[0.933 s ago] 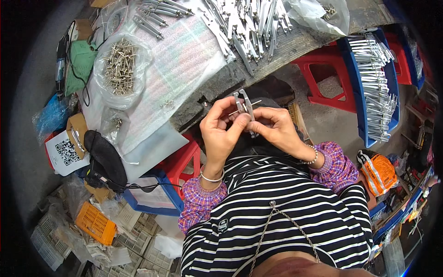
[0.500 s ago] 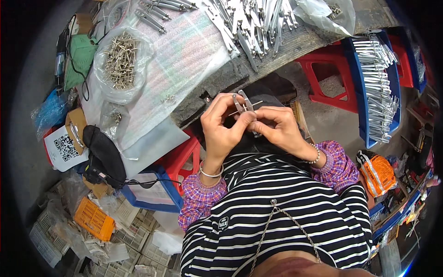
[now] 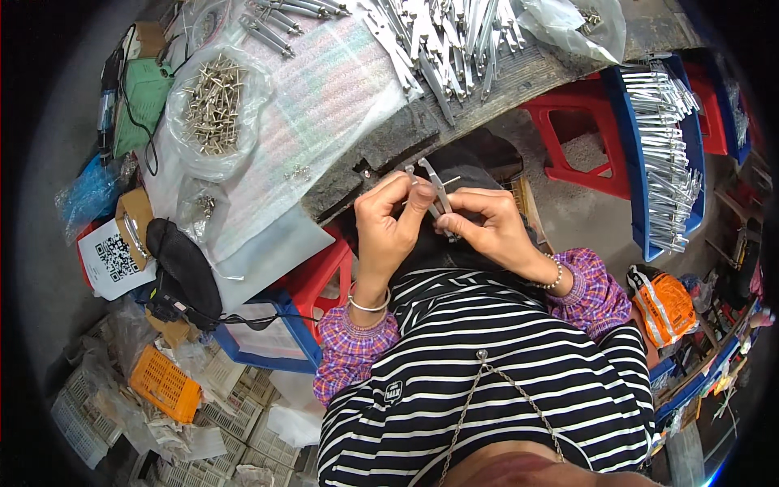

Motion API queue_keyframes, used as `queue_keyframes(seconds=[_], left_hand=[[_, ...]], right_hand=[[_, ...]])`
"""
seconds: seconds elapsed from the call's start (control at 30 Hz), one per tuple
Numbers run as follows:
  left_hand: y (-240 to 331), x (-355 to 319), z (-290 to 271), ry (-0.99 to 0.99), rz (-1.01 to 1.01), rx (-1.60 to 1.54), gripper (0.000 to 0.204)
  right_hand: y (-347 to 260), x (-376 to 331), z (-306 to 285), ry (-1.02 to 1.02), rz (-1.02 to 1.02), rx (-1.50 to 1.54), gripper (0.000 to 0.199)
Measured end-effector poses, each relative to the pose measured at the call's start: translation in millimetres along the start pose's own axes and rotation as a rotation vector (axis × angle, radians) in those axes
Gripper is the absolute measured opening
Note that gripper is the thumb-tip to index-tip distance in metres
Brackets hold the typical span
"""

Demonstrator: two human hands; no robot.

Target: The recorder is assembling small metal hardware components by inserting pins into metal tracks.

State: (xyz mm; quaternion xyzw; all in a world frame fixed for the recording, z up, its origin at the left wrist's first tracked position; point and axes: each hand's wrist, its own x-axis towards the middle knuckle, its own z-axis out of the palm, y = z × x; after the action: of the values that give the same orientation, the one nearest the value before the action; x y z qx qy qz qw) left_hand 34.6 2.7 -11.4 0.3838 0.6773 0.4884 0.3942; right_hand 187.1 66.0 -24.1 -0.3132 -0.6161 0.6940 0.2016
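Observation:
In front of my striped top, both hands grip a grey two-armed metal piece (image 3: pixel 436 185), its arms apart like a narrow V. The fingers and thumb of my left hand (image 3: pixel 388 223) are closed on the left arm near its upper part. My right hand (image 3: pixel 487 221) pinches the lower end between thumb and fingers. A thin pin (image 3: pixel 451 180) sticks out sideways from the piece on the right. My fingers hide part of the lower end. Past my hands, a heap of similar metal strips (image 3: pixel 446 36) lies on the table (image 3: pixel 519 81).
At the table's left sits a plastic bag of metal pins (image 3: pixel 215 101), with a smaller bag (image 3: pixel 200 209) nearer me. A blue tray (image 3: pixel 641 174) full of metal strips is on the right, beside a red stool (image 3: pixel 580 134). A black padded strap (image 3: pixel 182 264) lies left.
My left thumb has lifted away from the right fingertips and shifted up along the metal piece, uncovering more of it. My right hand stays nearly in place.

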Motion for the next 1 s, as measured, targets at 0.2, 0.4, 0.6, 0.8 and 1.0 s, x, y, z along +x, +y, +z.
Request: queue_keyframes(seconds=[0.2, 0.4, 0.6, 0.8, 1.0], left_hand=[[2.7, -3.4, 7.2, 0.002, -0.048, -0.218, 0.024], [-4.1, -0.6, -3.6, -0.090, -0.094, -0.043, 0.007], [6.5, 2.4, 2.8, -0.030, -0.010, -0.283, 0.018], [6.7, 0.6, -2.4, -0.056, -0.060, -0.072, 0.007], [12.5, -3.4, 3.7, -0.034, -0.006, -0.247, 0.014]], right_hand=[[0.6, -0.1, 0.9, -0.011, 0.059, 0.042, 0.013], [-1.5, 1.1, 0.9, -0.034, 0.047, 0.091, 0.015], [0.3, 2.5, -2.4, -0.025, 0.039, 0.062, 0.013], [-6.8, 2.1, -7.5, -0.080, -0.069, -0.015, 0.010], [-7.0, -0.7, -5.6, -0.044, -0.036, 0.182, 0.013]])
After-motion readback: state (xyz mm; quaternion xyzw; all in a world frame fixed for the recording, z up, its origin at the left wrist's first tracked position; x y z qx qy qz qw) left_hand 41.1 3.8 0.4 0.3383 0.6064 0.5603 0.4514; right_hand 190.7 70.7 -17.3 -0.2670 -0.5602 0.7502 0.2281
